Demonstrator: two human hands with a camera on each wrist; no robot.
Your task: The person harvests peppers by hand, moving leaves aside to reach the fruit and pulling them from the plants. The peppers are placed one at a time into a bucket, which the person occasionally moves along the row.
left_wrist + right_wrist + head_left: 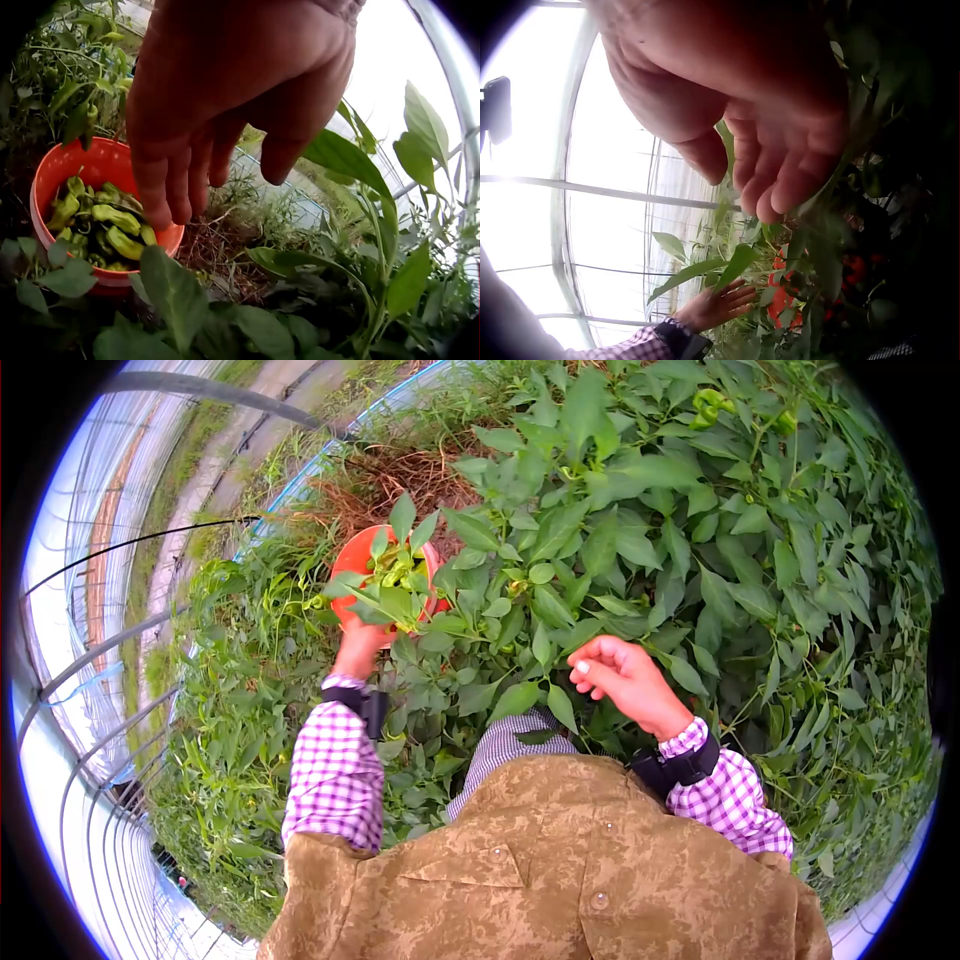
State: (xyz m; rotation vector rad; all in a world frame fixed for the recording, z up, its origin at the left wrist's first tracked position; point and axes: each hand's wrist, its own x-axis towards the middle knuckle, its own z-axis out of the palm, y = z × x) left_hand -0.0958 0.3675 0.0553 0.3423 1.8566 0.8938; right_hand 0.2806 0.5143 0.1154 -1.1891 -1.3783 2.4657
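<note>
Green peppers (116,217) fill part of a red-orange bucket (105,159) in the left wrist view. My left hand (363,647) is at the near side of the bucket, partly behind leaves in the head view. Its fingers (178,184) point down beside the bucket's rim, relaxed, with nothing in them. Among the pepper plants to the right, my right hand (632,680) hovers over the foliage (600,610). In the right wrist view its fingers (791,180) bend loosely and hold nothing.
Dense pepper plants (720,570) spread across the middle and right, with a pale green pepper (710,405) at the top. Dry grass (400,475) lies behind the bucket. Greenhouse hoops (200,388) and plastic sheeting run along the left.
</note>
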